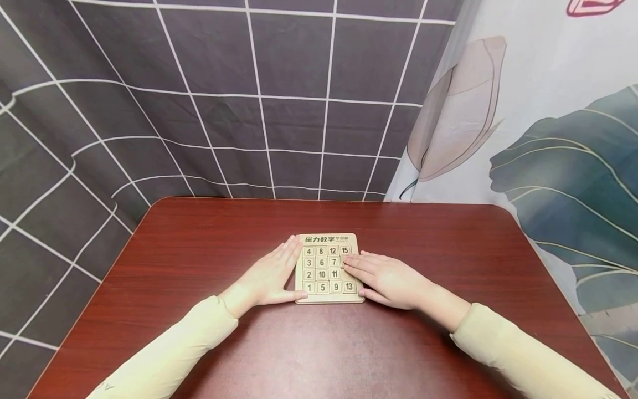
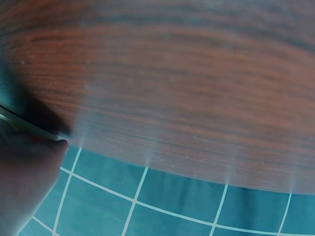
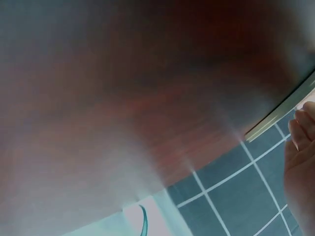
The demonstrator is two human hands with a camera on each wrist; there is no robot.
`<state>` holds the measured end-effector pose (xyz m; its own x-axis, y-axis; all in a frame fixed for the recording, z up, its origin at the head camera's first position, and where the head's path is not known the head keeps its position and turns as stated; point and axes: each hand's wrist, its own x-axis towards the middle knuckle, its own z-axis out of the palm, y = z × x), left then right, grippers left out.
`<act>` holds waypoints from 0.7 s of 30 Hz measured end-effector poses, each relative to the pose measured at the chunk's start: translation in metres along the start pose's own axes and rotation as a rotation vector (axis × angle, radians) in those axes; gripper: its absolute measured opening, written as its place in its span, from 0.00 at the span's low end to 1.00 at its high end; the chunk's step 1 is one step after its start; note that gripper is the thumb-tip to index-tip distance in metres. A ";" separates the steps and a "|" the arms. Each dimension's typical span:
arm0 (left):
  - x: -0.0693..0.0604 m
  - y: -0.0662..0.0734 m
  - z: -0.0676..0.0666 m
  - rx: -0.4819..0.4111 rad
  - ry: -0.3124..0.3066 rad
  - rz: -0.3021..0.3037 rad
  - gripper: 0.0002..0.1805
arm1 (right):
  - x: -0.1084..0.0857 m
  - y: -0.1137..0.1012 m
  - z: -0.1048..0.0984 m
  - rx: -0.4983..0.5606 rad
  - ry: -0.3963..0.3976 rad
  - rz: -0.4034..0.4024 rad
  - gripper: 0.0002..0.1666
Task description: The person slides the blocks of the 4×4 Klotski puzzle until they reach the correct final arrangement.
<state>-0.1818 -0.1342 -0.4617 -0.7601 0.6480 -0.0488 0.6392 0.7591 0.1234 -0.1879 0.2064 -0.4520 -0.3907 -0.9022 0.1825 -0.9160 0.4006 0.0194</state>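
Note:
A light wooden number puzzle board (image 1: 326, 298) lies flat on the table, with numbered square tiles in a frame. My left hand (image 1: 273, 275) lies along its left side, thumb at the bottom left corner and straight fingers at the upper left edge. My right hand (image 1: 394, 279) reaches over the right side, fingertips on the right column below tile 15 (image 1: 345, 251), covering part of it; its thumb is by the lower right edge. The left wrist view shows part of the left hand (image 2: 32, 172); the right wrist view shows the right fingers (image 3: 304, 130) beside the board's edge (image 3: 275, 115).
The board rests on a dark red wooden table (image 1: 224, 233) with rounded far corners. Behind it hangs a dark grey curtain (image 1: 294, 55) with white grid lines, and at the right a white curtain (image 1: 538, 72) with large leaf prints.

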 end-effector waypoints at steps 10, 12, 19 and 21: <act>0.001 0.000 -0.002 0.001 -0.007 -0.004 0.62 | -0.014 -0.020 -0.002 -0.019 0.057 -0.099 0.34; 0.001 0.000 -0.001 -0.004 -0.001 0.000 0.62 | -0.018 -0.022 -0.002 -0.023 0.060 -0.097 0.34; 0.001 0.000 -0.001 -0.002 -0.006 0.001 0.63 | -0.025 -0.024 -0.002 -0.008 0.075 -0.085 0.36; 0.000 0.000 -0.001 -0.001 -0.007 0.000 0.63 | -0.024 -0.022 -0.002 -0.010 0.076 -0.082 0.36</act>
<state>-0.1820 -0.1336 -0.4606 -0.7595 0.6481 -0.0558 0.6388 0.7593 0.1242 -0.1580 0.2192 -0.4552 -0.3059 -0.9175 0.2541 -0.9437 0.3276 0.0469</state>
